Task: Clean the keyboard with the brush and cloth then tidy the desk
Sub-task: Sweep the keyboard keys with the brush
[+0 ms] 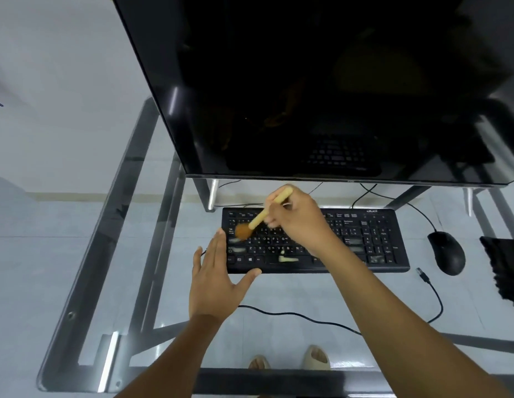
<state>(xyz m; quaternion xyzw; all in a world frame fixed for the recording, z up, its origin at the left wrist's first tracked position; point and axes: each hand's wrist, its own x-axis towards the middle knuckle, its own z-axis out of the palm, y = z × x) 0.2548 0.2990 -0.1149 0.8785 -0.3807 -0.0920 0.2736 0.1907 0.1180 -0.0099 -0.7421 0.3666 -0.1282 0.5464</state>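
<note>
A black keyboard (365,239) lies on the glass desk (278,291) under the monitor. My right hand (301,219) grips the light wooden handle of a brush (261,218), whose orange bristles touch the keys at the keyboard's left end. My left hand (215,280) lies flat with fingers spread at the keyboard's front left corner, the thumb against its front edge. A dark cloth (505,265) lies at the desk's right edge.
A large black monitor (321,90) stands right behind the keyboard. A black mouse (448,255) sits to the keyboard's right. A loose black cable (307,318) with a free plug runs across the glass in front. Through the glass, my feet in sandals show below.
</note>
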